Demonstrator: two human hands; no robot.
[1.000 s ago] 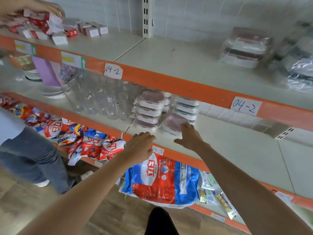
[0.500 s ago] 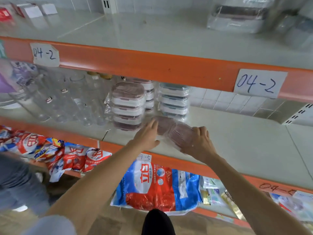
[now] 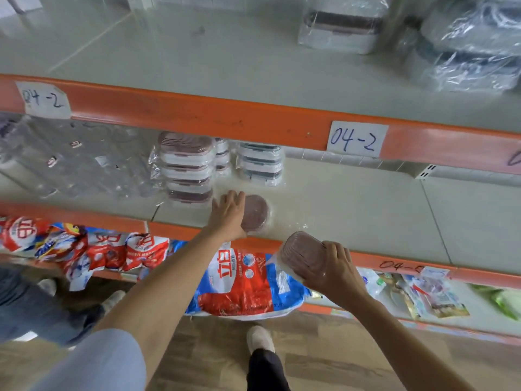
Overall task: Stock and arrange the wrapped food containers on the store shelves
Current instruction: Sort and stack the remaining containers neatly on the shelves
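Two round wrapped containers are in play at the middle shelf (image 3: pixel 352 210). The left hand (image 3: pixel 228 214) lies flat with straight fingers on one container (image 3: pixel 256 213), which sits on the shelf near its front edge, just at 4 o'clock from the pink stack (image 3: pixel 187 167). The right hand (image 3: pixel 335 270) grips the other container (image 3: pixel 303 253) from its right side, fingers curled over the rim; it is tilted, off the shelf, in front of the orange edge (image 3: pixel 363 258), at 5 o'clock from the first container. A grey stack (image 3: pixel 260 163) stands at 3 o'clock of the pink stack, apart from it. A label (image 3: pixel 356 139) reading 04-2 sits on the upper rail at 12 o'clock from the right hand. A red and blue bag (image 3: pixel 239 286) lies on the lower shelf between the two forearms. More wrapped boxes (image 3: pixel 341 29) rest on the top shelf at 1 o'clock.
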